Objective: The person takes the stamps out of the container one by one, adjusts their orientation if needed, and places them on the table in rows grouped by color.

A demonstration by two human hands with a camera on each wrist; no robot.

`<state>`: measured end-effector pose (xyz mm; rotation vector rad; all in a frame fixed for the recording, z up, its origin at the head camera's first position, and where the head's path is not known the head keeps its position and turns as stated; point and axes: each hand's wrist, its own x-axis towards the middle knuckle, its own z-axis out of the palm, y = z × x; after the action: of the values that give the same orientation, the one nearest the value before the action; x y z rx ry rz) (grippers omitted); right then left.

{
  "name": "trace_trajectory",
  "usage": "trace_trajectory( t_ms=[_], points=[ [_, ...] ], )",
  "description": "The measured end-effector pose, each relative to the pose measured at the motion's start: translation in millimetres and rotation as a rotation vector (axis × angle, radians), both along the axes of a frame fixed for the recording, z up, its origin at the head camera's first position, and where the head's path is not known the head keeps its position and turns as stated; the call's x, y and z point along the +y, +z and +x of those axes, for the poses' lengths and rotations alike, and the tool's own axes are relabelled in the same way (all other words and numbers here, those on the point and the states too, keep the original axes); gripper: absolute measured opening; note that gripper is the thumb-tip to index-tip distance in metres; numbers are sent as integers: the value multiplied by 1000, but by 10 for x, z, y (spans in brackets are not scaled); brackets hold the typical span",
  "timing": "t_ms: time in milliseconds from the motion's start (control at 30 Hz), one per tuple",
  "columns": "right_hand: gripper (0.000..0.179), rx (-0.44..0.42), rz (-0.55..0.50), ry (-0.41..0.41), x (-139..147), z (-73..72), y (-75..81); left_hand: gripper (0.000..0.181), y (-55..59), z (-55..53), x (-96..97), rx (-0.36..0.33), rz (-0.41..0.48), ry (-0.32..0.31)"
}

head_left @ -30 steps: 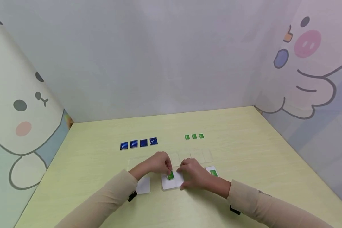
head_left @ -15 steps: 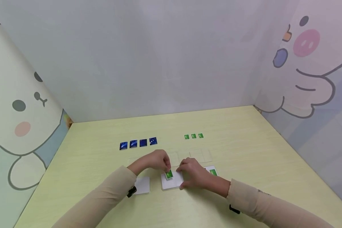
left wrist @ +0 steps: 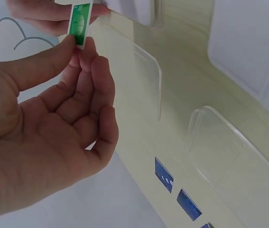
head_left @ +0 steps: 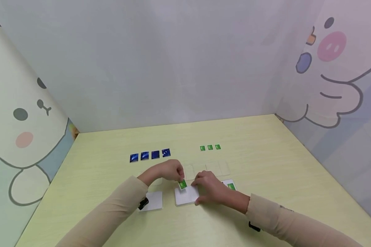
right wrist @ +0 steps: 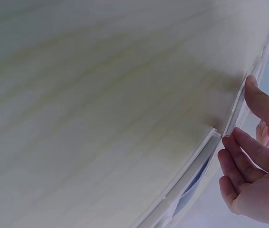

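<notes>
In the head view my left hand [head_left: 171,170] pinches a small green card [head_left: 182,184] between thumb and fingertips, tilted over the far edge of a flat white case [head_left: 187,196]. The left wrist view shows this green card [left wrist: 80,24] upright at the tips of the thumb and index finger, the other fingers loosely bent. My right hand [head_left: 211,188] grips the white case at its right end, thumb at the near edge and fingertips at the far edge. From the right wrist, the thin side of that case [right wrist: 234,111] shows between thumb and fingers.
Another white case [head_left: 153,200] lies left, partly behind the left wrist; a third, bearing a green card [head_left: 231,186], sits behind the right hand. Clear plastic covers [head_left: 217,168] lie beyond. Farther back are a row of blue cards [head_left: 155,154] and three small green cards [head_left: 210,147].
My left hand has raised the green card from the white case's surface, moving it slightly up and left. The right hand has kept its grip on the case.
</notes>
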<state>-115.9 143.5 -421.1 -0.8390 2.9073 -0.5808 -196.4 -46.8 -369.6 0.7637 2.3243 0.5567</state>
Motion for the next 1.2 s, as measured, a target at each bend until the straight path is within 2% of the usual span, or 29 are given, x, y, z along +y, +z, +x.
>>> trace_trajectory(
  t_ms=[333, 933, 1200],
  points=[
    [50, 3, -7, 6, 1, 1, 7, 11, 57, -42, -35, 15, 25, -18],
    [50, 14, -10, 5, 9, 13, 2, 9, 41, -139, -18, 19, 76, 51],
    [51, 22, -4, 4, 6, 11, 4, 10, 61, -194, -27, 16, 82, 18]
  ],
)
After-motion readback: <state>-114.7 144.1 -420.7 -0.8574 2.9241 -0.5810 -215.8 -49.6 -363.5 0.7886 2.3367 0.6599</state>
